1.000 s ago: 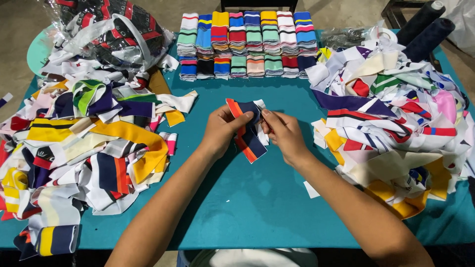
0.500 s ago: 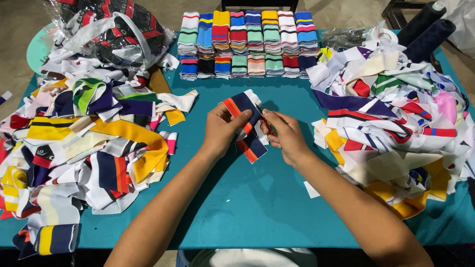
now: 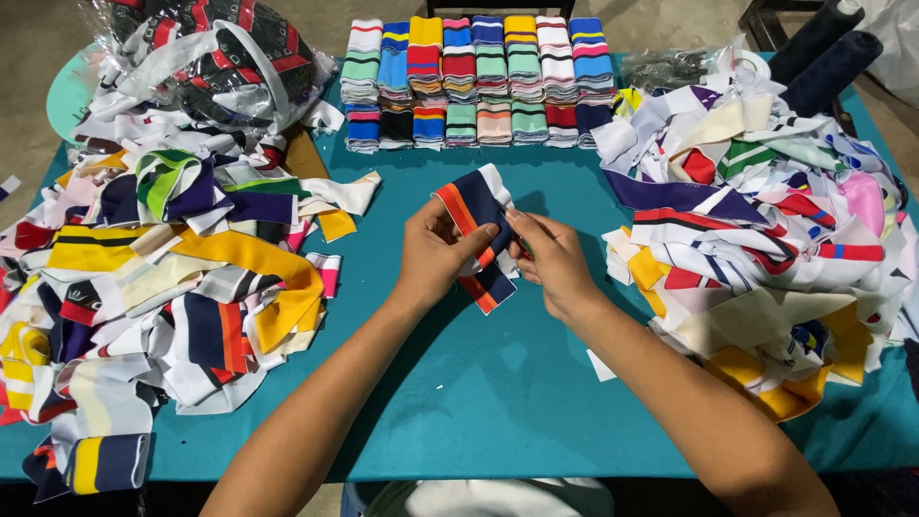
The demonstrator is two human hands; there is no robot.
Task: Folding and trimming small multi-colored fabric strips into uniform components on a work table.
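Navy fabric strip [image 3: 477, 206] with orange and white edge bands, held above teal table [image 3: 536, 402] centre. Pinched by left hand [image 3: 436, 254] and right hand [image 3: 555, 258], fingers closed on cloth.

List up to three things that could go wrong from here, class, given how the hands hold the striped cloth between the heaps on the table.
1. The navy and orange striped strip is pinched only by fingertips of the left hand and right hand; it may slip or unfold.
2. The loose heap on the right lies close to the right forearm; a sweep could drag pieces off.
3. The folded rows sit just beyond the strip; a forward reach might topple them.
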